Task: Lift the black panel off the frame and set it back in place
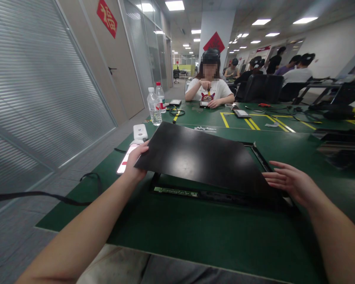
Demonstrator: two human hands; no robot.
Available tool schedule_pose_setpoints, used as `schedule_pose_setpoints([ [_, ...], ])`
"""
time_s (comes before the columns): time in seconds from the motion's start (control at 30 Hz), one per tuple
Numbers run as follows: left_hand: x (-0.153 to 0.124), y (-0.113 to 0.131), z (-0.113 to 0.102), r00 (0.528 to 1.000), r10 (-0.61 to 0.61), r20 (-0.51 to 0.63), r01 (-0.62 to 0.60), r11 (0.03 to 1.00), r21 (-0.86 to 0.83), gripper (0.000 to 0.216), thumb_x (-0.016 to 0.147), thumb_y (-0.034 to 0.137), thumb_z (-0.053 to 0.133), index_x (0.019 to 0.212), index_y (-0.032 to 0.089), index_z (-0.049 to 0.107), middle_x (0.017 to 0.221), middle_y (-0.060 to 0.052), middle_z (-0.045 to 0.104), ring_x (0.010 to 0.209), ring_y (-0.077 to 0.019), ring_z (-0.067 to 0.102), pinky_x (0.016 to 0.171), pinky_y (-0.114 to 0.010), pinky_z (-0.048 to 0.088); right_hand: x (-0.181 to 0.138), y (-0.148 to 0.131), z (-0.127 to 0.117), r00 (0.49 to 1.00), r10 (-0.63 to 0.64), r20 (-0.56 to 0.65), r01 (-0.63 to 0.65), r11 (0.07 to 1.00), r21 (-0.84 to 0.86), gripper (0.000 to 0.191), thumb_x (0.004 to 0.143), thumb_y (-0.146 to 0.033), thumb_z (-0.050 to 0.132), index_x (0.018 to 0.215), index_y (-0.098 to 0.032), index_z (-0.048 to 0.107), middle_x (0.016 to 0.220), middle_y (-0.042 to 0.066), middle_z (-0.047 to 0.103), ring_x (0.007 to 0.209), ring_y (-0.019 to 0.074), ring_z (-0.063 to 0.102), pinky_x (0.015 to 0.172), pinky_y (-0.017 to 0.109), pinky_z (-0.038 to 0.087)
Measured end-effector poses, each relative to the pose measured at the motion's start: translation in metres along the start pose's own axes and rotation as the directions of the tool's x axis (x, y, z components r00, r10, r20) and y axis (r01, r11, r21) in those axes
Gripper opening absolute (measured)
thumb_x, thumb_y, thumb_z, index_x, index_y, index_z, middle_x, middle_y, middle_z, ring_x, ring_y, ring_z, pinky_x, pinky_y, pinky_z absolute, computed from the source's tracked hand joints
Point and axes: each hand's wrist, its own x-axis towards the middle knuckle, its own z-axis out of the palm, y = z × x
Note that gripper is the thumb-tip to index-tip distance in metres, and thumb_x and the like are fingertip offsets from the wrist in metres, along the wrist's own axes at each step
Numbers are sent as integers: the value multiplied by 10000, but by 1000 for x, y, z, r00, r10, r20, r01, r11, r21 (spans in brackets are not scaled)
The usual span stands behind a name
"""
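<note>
A thin, dark, glossy flat panel (192, 157), like a display screen, is tilted above the table with its left side raised. My left hand (137, 159) grips its left edge, thumb on top and fingers underneath. At the panel's right end, my right hand (292, 182) has its fingers stretched out against or just beside the edge; I cannot tell whether they touch it. Under the panel lies a black rectangular frame (225, 197), partly hidden, with a narrow green circuit board (176, 192) along its near side.
Left of the panel are a phone (124, 161), a white device (140, 132) and two plastic bottles (154, 108). Dark sheets (343, 146) lie at the right. Across the green table (213, 240), a person (208, 85) works on a small device. A black strap (41, 196) hangs at the left.
</note>
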Motion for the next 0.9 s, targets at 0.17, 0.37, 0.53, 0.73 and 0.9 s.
schedule_pose_setpoints([
  [0.17,-3,-7,4,999,32,39,-34,999,40,647,657,311,784,1278,131,794,1087,-85,848,1089,-342,757,954,-384,587,-6,-8,5,995,-36,-91,28,996,-80,554,725,-247,755,1273,-219,687,833,102,815,707,220,758,565,248,564],
  [0.37,-7,-12,7,995,9,99,-18,996,92,633,663,310,829,1265,114,818,1121,-111,853,1134,-369,755,945,-402,590,1,-2,0,976,-122,-179,99,987,-128,592,650,-285,779,1227,-169,720,730,109,783,550,152,596,449,192,401],
  [0.53,-5,-18,5,992,-60,108,46,991,124,565,693,286,805,1236,134,835,1091,-105,860,1082,-356,773,880,-382,595,7,6,-5,964,-168,-207,136,978,-157,567,636,-341,793,1175,-172,746,718,111,773,529,157,582,437,212,386],
  [0.73,-3,-23,1,985,-99,145,79,987,138,550,750,270,782,1286,151,815,1106,-106,854,1065,-332,778,857,-357,597,8,8,-7,956,-183,-230,133,967,-218,573,648,-374,776,1185,-173,761,736,106,776,537,154,584,462,229,401],
  [0.9,-4,-25,0,978,-140,154,119,983,138,647,753,265,798,1392,162,766,1103,-102,856,1034,-329,784,829,-370,609,9,8,-9,951,-198,-239,127,951,-283,616,636,-444,772,1195,-185,773,762,97,787,586,170,609,522,262,427],
])
